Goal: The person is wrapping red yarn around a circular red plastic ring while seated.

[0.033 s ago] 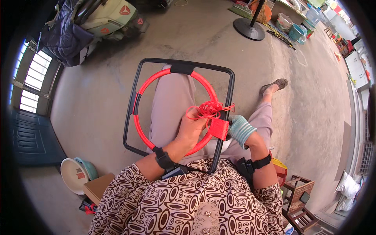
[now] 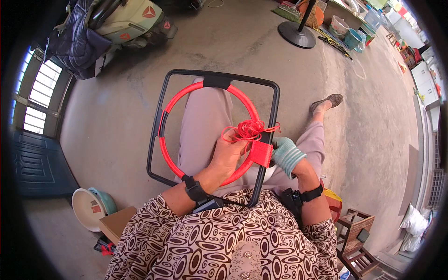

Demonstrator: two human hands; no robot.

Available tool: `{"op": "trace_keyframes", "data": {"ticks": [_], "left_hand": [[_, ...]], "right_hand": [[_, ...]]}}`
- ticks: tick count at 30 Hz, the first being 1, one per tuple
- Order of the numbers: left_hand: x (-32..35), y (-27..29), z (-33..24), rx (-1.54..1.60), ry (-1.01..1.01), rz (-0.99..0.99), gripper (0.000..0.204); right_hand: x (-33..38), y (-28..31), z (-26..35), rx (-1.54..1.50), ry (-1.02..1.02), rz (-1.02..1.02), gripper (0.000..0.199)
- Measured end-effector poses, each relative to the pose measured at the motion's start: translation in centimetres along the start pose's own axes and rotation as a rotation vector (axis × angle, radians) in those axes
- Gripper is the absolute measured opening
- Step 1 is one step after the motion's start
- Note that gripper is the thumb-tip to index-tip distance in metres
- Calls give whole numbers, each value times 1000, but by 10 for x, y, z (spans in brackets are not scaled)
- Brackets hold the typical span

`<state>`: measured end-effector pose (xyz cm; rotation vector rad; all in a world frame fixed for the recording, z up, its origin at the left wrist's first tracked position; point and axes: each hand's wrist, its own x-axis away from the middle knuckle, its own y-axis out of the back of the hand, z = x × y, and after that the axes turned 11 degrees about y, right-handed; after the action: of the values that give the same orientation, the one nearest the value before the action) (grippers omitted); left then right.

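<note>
A black square frame (image 2: 275,109) lies over my lap, with a red-wound ring (image 2: 173,103) fixed inside it by black joints. At the ring's right side, flat red strands form a comb-edged wrapped band (image 2: 260,154) reaching the frame's bar. Above it sits a loose tangled bundle of red cord (image 2: 250,129). My bare left hand (image 2: 228,151) is inside the ring, its fingers closed on the red cord beside the band. My right hand (image 2: 288,155), in a pale green and white striped glove, is curled against the frame's right bar; its fingertips are partly hidden there.
A scooter (image 2: 133,23) stands at the far left, a round black stand base (image 2: 297,35) at the far right. Basins (image 2: 86,210) and a cardboard box (image 2: 116,224) sit at lower left. A wooden stool (image 2: 355,228) is at lower right. My legs are under the frame.
</note>
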<state>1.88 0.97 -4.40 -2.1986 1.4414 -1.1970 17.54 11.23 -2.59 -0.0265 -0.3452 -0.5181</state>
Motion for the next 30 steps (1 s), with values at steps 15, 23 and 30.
{"op": "trace_keyframes", "data": {"ticks": [15,23,30], "left_hand": [[14,-14,-11,-21,120,218,21],[13,-10,-10,-69,142,181,16],[13,-8,-10,-65,118,180,14]], "right_hand": [[91,60,-18,-1264,703,-377,38],[34,0,10,193,66,-369,14],[41,16,-16,-785,116,-664,14]]}}
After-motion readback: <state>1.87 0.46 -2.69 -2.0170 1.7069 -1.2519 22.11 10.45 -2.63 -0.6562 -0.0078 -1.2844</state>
